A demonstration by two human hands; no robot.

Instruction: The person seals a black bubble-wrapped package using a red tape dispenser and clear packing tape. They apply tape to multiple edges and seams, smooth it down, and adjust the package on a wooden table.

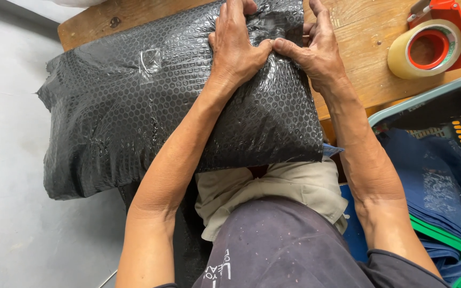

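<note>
Hands are both down on the black bubble-wrap parcel (177,106), which lies half on the edge of the wooden table (358,32) and half on the person's lap, propped there so its weight is carried while its right end gets worked. The left hand (236,45) lies flat on top, fingers together and stretched toward the far edge, thumb pushed in sideways; the right hand (316,48) meets it thumb to thumb, its fingers curling over the far side of the parcel — so both are pressing on the wrap, not clamped around it, apparently pinning a gathered fold where the film bunches and shines. Further left on the parcel, a small square of clear tape (150,61) already holds a seam in the middle of the top face. Off to the right on the table sits a red tape dispenser (449,26) loaded with a roll of clear packing tape (425,50), near the right hand but apart from it. Lower right, a pale green plastic crate (428,98) with an orange-lit mesh wall holds folded dark blue fabric (428,186) with green edging — stacked tight against the person's right forearm. Bare grey floor (12,213) lies below on the left.
</note>
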